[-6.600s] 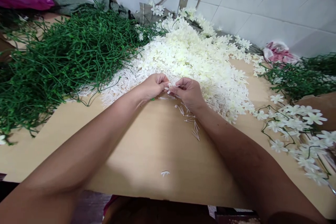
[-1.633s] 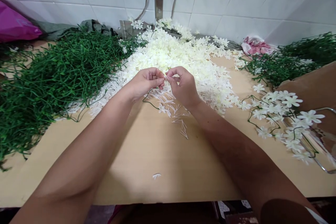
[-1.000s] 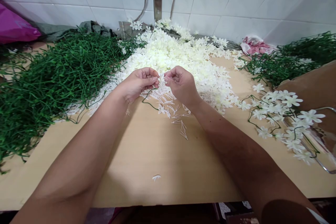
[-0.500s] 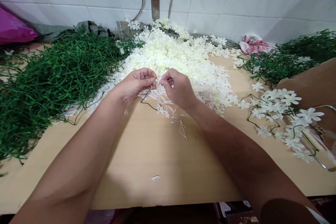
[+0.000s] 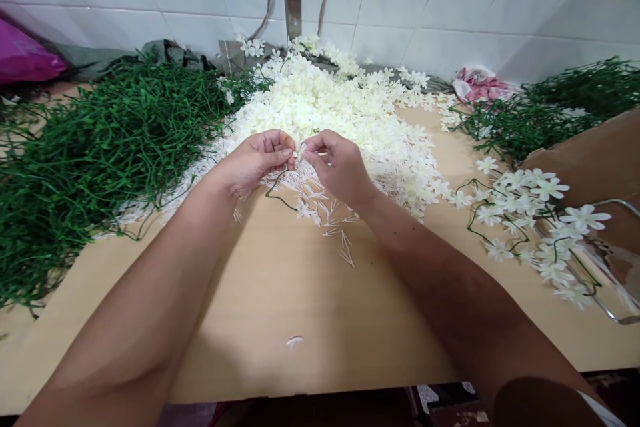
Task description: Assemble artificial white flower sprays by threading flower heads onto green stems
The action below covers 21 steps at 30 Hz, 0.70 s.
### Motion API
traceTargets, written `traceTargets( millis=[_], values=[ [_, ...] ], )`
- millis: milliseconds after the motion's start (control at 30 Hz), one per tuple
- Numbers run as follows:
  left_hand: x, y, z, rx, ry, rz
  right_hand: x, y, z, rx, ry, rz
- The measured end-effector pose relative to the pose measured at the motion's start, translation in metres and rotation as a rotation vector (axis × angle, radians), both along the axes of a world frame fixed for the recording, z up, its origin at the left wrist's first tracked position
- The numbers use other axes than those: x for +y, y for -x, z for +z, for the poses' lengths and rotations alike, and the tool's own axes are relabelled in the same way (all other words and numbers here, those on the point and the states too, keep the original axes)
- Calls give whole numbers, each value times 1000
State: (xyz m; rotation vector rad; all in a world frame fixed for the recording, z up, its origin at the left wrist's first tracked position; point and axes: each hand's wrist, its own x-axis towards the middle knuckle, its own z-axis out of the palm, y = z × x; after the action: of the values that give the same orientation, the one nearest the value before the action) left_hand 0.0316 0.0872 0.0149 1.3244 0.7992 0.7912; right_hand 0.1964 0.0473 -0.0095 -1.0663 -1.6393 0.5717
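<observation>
My left hand (image 5: 265,159) is closed in a pinch, with a bent green plastic stem (image 5: 274,195) running down from beneath its fingertips. A white artificial flower (image 5: 303,208) sits at the stem's lower end, close to the tabletop. Facing it, my right hand (image 5: 336,163) pinches a small white artificial flower (image 5: 299,149) between thumb and forefinger. The fingertips of both hands nearly meet at this flower, and they partly hide it. Just behind the hands spreads a big heap of white artificial flowers (image 5: 340,97). Thin white stamens (image 5: 340,233) lie scattered below them.
A thick pile of green plastic stems (image 5: 115,127) covers the left side. On the right are finished-looking flower sprays (image 5: 535,213), more green stems (image 5: 590,97), torn cardboard (image 5: 595,153) and a metal wire handle (image 5: 613,313). One loose white petal (image 5: 295,341) lies near the table's front edge.
The white flower between my fingertips shows more clearly now, and my right fingertips have come slightly closer to my left. The whole view has shifted a little.
</observation>
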Motion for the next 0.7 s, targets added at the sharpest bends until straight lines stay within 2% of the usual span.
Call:
traceTargets(
  millis=[100,167,500,700],
  values=[
    [-1,0,0,0,3,3,1,-1,2,82,72,19],
    [-1,-1,0,5,3,3,1,-1,3,55,61,-2],
    [0,0,-2,33,-11,20,-1,-2,-1,-314,-244,-151],
    [-2,-3,0,62,-59,9,-6,2,0,-541,-334,-173]
  ],
)
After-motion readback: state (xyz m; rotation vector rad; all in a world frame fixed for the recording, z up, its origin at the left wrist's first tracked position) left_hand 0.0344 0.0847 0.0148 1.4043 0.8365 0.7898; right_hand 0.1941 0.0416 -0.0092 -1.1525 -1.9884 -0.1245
